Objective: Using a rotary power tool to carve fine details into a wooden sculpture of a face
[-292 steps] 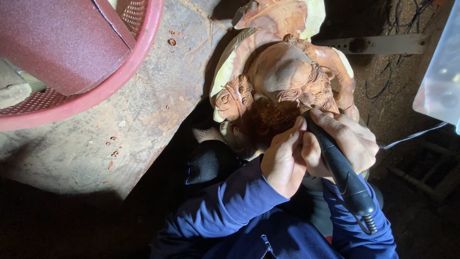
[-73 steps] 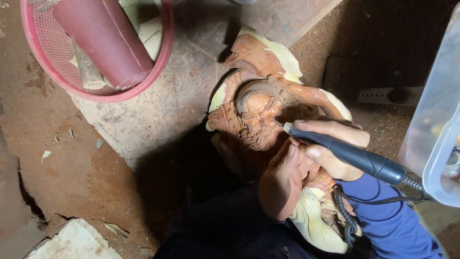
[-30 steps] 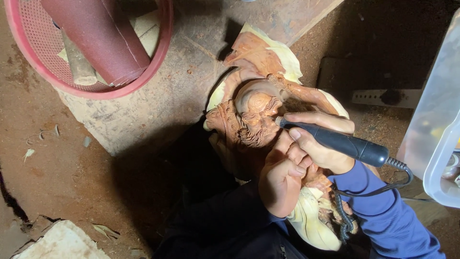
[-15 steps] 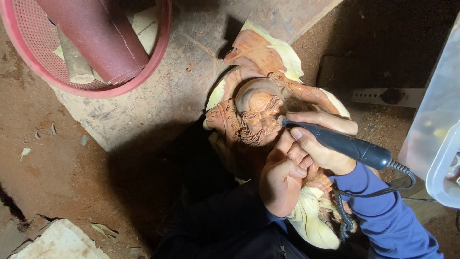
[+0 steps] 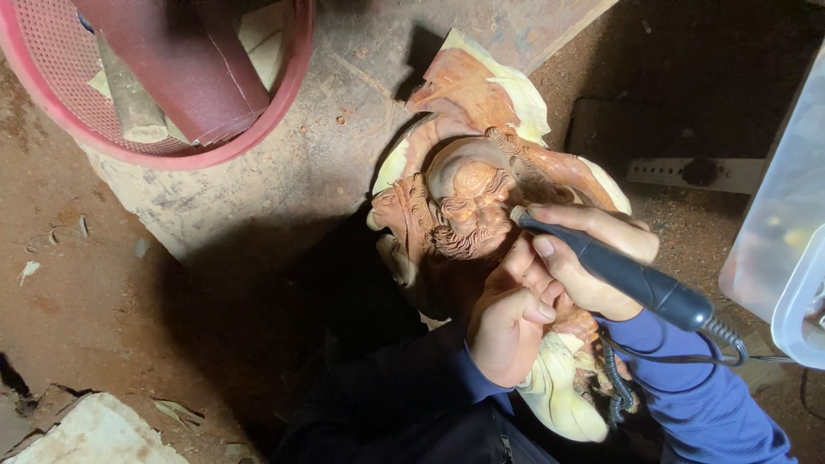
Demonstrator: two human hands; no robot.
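Note:
A reddish-brown wooden carving (image 5: 468, 202) of a bearded face, with pale yellow edges, rests against my lap. My right hand (image 5: 593, 258) grips a dark rotary carving tool (image 5: 632, 279), its tip touching the right side of the carved face. A coiled black cord (image 5: 620, 391) hangs from the tool's rear. My left hand (image 5: 507, 322) is curled against the carving just below the face, bracing it beside the right hand. Both arms wear blue sleeves.
A pink mesh basket (image 5: 215, 155) at the top left holds a roll of dark red sandpaper (image 5: 185, 69) and a wooden stick. A flat stone slab (image 5: 301, 172) lies under it. A clear plastic container (image 5: 786, 241) stands at the right; dusty earth floor surrounds.
The view has shifted slightly, and the tool tip has stayed on the carved face. Both hands keep their grip with only small movements.

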